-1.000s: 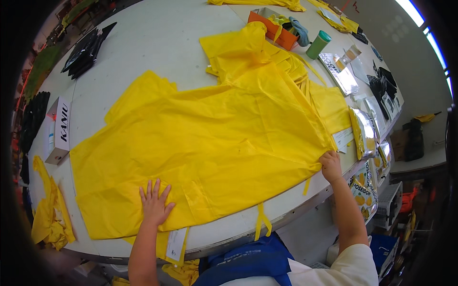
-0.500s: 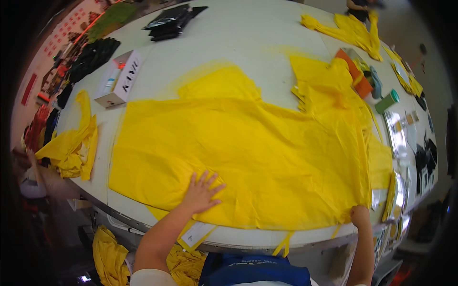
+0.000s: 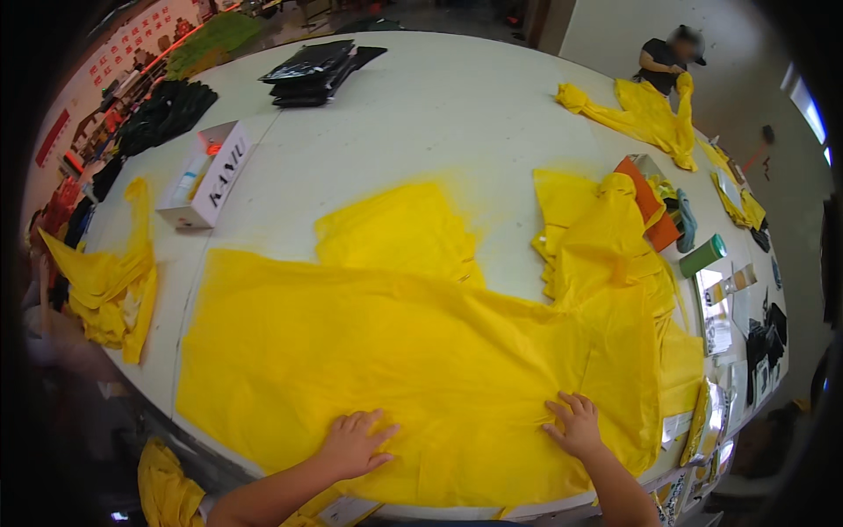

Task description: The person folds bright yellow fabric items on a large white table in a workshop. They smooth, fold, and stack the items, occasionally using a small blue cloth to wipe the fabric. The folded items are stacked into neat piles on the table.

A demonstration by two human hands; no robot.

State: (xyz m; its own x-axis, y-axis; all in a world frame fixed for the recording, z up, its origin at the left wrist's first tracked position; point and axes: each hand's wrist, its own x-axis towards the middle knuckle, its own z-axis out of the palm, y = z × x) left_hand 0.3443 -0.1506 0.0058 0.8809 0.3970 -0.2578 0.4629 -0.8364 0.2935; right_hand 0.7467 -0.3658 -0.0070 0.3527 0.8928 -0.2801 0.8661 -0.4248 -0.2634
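A large yellow garment of thin sheet material, like a raincoat (image 3: 351,334), lies spread over the near part of the table. My left hand (image 3: 354,445) rests on its near half with fingers spread. To the right, my right hand (image 3: 576,424) touches the same yellow sheet, its fingers apart and slightly bent, where small creases gather. Neither hand holds anything. Beyond the sheet lies a folded yellow stack (image 3: 399,230). A crumpled yellow piece (image 3: 606,233) lies over more folded yellow layers at the far right.
A white box (image 3: 206,180) and black plastic packages (image 3: 312,75) stand on the white table (image 3: 421,114). At right are an orange box (image 3: 648,204), a green cylinder (image 3: 702,256) and clear-wrapped packs. Another yellow garment (image 3: 114,290) hangs at left. A person (image 3: 665,60) works at the far right.
My right hand has left the garment's right near corner, moved left and opened onto the sheet. My left hand stays spread on it. The view has tilted up.
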